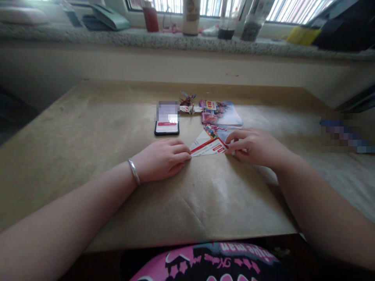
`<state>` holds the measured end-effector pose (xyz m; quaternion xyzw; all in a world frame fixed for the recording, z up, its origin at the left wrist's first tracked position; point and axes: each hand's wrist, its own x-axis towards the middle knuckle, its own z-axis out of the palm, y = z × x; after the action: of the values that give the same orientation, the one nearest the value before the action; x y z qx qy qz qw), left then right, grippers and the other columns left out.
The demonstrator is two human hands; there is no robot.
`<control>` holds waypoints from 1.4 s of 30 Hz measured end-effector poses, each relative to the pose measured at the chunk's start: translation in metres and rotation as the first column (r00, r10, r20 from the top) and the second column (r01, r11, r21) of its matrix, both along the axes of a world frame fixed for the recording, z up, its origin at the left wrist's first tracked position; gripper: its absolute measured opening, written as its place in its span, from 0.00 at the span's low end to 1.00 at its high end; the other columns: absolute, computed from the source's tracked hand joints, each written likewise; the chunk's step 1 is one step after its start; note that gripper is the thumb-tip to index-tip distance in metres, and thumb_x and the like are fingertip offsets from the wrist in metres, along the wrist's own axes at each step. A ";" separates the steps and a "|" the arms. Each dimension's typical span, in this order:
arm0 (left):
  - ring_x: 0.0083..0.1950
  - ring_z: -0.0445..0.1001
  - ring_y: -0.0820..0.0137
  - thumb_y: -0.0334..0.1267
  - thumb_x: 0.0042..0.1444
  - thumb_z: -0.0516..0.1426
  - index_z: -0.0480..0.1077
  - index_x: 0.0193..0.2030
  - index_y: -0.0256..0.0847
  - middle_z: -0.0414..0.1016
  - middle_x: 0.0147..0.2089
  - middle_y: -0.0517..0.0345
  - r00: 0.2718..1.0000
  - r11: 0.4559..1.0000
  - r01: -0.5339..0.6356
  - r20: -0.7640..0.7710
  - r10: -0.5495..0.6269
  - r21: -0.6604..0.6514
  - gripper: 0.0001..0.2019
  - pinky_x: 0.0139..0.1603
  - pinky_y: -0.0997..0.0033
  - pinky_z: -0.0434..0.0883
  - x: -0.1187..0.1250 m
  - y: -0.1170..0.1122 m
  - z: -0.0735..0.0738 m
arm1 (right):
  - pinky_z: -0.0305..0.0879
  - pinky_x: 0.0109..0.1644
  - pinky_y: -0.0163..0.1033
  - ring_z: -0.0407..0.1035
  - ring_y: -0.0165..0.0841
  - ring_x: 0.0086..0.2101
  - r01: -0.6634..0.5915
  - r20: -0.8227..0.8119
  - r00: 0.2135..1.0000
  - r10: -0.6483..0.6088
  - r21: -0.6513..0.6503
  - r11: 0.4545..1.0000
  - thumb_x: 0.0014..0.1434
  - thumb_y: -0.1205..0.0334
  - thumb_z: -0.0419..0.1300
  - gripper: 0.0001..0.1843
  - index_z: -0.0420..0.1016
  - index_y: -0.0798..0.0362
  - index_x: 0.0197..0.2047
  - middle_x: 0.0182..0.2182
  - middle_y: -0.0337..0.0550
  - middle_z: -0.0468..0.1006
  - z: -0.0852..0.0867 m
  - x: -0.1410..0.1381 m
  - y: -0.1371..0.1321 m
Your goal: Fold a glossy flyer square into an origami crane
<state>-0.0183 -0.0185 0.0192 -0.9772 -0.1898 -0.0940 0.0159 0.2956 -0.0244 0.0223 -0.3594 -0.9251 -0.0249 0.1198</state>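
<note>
A printed paper sheet (208, 146), folded into a triangle with red and white panels, lies flat on the brown paper-covered table (96, 128). My left hand (161, 159), with a silver bracelet on its wrist, pinches the triangle's left corner with curled fingers. My right hand (255, 146) presses and pinches the right corner, fingers closed on the fold. Both hands rest on the table top.
A phone (166, 121) with a lit screen lies just behind my left hand. A small folded paper figure (188, 104) and a stack of colourful leaflets (221, 113) lie behind the sheet. Bottles and jars (191, 15) stand on the stone windowsill.
</note>
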 end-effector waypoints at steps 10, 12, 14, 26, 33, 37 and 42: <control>0.50 0.71 0.65 0.35 0.62 0.49 0.72 0.46 0.39 0.76 0.49 0.51 1.000 1.000 0.002 0.004 -0.002 -0.004 0.12 0.49 0.65 0.72 0.000 0.002 -0.003 | 0.65 0.45 0.39 0.73 0.32 0.36 -0.010 0.012 1.000 0.010 -0.027 1.000 0.54 0.70 0.56 0.14 0.82 0.44 0.34 0.40 0.38 0.81 0.001 0.006 0.003; 0.50 0.71 0.65 0.34 0.62 0.49 0.72 0.46 0.38 0.76 0.49 0.51 1.000 1.000 0.001 0.004 -0.001 -0.004 0.12 0.49 0.65 0.71 0.000 0.002 -0.004 | 0.66 0.44 0.39 0.73 0.32 0.37 -0.011 0.012 1.000 0.011 -0.038 0.999 0.55 0.69 0.55 0.14 0.82 0.45 0.34 0.40 0.37 0.81 0.001 0.006 0.003; 0.50 0.71 0.65 0.34 0.62 0.49 0.72 0.45 0.38 0.76 0.48 0.51 1.000 1.000 0.000 -0.001 0.000 -0.002 0.11 0.50 0.65 0.71 0.001 0.001 -0.003 | 0.66 0.45 0.39 0.74 0.32 0.37 -0.015 0.013 1.000 0.016 -0.050 0.999 0.56 0.68 0.55 0.14 0.82 0.45 0.34 0.39 0.37 0.82 0.001 0.006 0.003; 0.48 0.71 0.65 0.35 0.62 0.49 0.72 0.43 0.38 0.76 0.45 0.51 1.000 1.000 -0.002 0.015 0.002 0.016 0.11 0.47 0.66 0.72 0.002 0.002 -0.004 | 0.66 0.43 0.37 0.75 0.31 0.38 0.011 0.013 1.000 -0.010 -0.085 0.996 0.55 0.70 0.54 0.14 0.80 0.47 0.31 0.39 0.35 0.82 0.003 0.009 0.002; 0.44 0.71 0.65 0.37 0.63 0.48 0.72 0.41 0.37 0.75 0.41 0.51 0.999 0.999 -0.005 0.048 0.003 0.039 0.12 0.44 0.66 0.71 0.005 0.003 -0.004 | 0.64 0.40 0.38 0.72 0.34 0.36 0.107 -0.016 0.994 -0.107 0.032 0.994 0.55 0.70 0.53 0.13 0.77 0.51 0.28 0.34 0.42 0.81 0.005 -0.006 -0.002; 0.44 0.70 0.65 0.36 0.62 0.49 0.72 0.43 0.38 0.75 0.42 0.51 0.999 0.999 -0.013 0.041 0.011 0.041 0.11 0.44 0.67 0.71 0.006 0.002 -0.004 | 0.63 0.41 0.40 0.70 0.36 0.35 0.083 -0.038 0.996 -0.079 0.102 0.991 0.57 0.69 0.53 0.12 0.78 0.52 0.30 0.33 0.44 0.80 0.003 -0.025 -0.007; 0.45 0.68 0.65 0.37 0.63 0.49 0.70 0.52 0.41 0.73 0.47 0.51 0.999 0.999 -0.008 0.038 0.006 0.040 0.14 0.46 0.66 0.70 0.007 0.003 -0.005 | 0.63 0.43 0.39 0.69 0.35 0.39 -0.053 -0.060 0.997 0.053 -0.004 0.999 0.60 0.67 0.52 0.15 0.80 0.48 0.42 0.41 0.45 0.78 -0.008 -0.042 -0.010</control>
<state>-0.0108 -0.0154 0.0139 -0.9741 -0.1915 -0.1163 0.0320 0.2538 -0.0345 0.0143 -0.3358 -0.9303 -0.0084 0.1472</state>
